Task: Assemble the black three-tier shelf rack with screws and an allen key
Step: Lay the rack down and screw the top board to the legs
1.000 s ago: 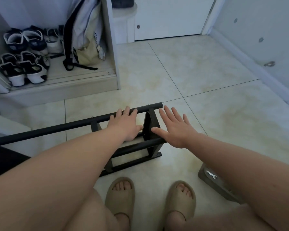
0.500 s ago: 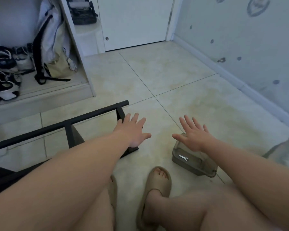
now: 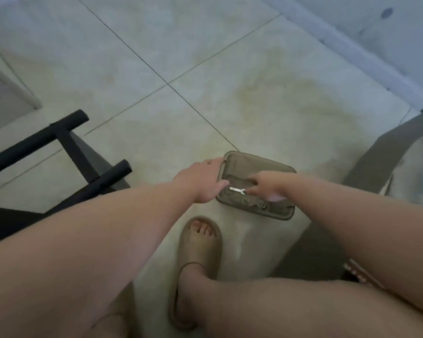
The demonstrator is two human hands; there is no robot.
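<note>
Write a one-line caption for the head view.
Left hand on the edge of the tray, right hand reaching to the wrench inside it, screws alongside, black rack at left.

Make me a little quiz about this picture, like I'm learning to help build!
1. True or false: the box stands on the floor, apart from the rack.
2. Which hand reaches for the silver wrench? A) left B) right C) neither
3. Fill in: small dark ____ lie in the box too.

Key
1. True.
2. B. The right hand has its fingertips by the wrench. The left hand touches the box's edge.
3. screws
</note>
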